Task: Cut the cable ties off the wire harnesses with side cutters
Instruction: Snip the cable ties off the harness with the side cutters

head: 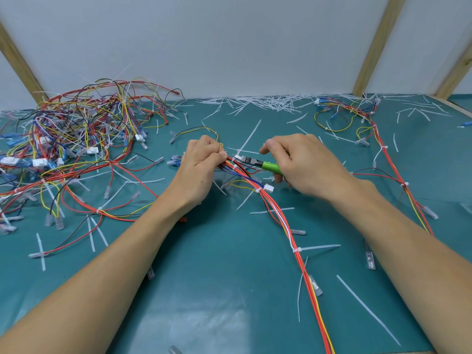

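Now: left hand (201,162) pinches wire harness (275,213) mid-mat; right hand (304,164) grips side cutters (258,163) by green handles. Cutter nose at cable tie (236,157), just beside left fingertips; cannot tell if blades are closed.

Risk: nose sits close against red wires, so a bite taken too deep nicks insulation; fingertip also near.

Cutters' long axis runs left-right, nose pointing left. Harness runs from hands toward near-right mat (229,290) edge.

Bright even light, soft shadows, sheen on mat (204,315), wide-angle edge bending
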Available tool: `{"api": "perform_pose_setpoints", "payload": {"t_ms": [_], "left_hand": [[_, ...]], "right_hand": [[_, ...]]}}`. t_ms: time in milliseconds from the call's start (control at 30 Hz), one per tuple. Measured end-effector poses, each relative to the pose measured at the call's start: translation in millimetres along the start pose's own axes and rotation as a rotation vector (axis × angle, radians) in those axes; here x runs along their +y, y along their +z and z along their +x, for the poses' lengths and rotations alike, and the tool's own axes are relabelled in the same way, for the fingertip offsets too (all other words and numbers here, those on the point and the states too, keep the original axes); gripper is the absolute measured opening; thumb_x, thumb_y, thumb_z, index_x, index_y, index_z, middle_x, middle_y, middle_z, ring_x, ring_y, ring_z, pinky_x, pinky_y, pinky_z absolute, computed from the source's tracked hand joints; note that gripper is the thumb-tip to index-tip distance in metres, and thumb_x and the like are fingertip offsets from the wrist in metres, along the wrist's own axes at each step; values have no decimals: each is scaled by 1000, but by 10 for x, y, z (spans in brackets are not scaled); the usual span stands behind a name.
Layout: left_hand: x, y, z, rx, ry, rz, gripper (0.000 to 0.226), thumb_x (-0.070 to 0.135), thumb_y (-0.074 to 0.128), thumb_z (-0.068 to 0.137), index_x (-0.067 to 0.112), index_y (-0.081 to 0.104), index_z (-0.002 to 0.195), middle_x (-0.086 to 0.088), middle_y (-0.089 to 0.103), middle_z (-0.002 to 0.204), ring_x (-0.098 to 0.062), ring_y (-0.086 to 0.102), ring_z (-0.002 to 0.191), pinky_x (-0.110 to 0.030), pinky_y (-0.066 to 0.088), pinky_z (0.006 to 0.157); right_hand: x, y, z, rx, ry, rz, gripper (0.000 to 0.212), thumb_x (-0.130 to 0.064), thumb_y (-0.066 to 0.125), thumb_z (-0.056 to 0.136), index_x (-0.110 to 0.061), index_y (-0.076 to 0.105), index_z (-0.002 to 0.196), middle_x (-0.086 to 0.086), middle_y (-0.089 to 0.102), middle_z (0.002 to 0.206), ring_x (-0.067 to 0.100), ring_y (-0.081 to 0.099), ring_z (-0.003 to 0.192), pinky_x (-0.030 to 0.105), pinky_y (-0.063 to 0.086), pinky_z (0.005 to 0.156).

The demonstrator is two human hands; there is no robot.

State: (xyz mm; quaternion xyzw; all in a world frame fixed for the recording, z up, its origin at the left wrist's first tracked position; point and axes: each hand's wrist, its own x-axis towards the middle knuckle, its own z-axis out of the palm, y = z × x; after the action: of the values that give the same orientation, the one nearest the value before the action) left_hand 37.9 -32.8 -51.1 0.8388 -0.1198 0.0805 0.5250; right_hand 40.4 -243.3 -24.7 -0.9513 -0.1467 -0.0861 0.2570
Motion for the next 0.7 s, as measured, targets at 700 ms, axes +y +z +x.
{"api": "perform_pose_setpoints", "payload": {"t_ms": [700], "left_hand": [[55,-7,-28,-1,-17,16,20,31,43,83,19,47,68,-3,49,92,-16,35,96,-30,26,92]], "right_hand": [[23,3,25,59,-2,-20,38,-32,34,106,-29,71,113,-9,65,61,29,61,91,42,52,86]]}}
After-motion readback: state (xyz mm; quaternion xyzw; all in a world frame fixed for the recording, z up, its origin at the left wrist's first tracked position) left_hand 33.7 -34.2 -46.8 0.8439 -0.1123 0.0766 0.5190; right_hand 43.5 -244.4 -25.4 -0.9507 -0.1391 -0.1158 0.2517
